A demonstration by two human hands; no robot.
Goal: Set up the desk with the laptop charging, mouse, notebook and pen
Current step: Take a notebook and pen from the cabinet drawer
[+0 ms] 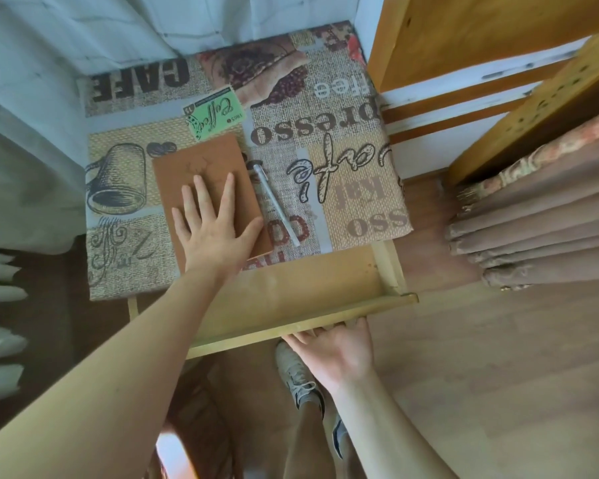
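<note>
A brown notebook (201,167) lies on the desk's coffee-print cloth (343,140). My left hand (211,223) rests flat on its near half, fingers spread. A white pen (275,203) lies on the cloth just right of the notebook, apart from it. My right hand (339,350) grips the front edge of the pulled-out wooden drawer (291,295), fingers curled over the rim. The drawer's visible inside looks bare. No laptop, charger or mouse is in view.
A wooden shelf unit (464,39) stands to the right of the desk. Folded brown fabric (540,229) is stacked at right. White curtains (21,160) hang at left and behind. My shoe (294,375) stands on the wood floor below the drawer.
</note>
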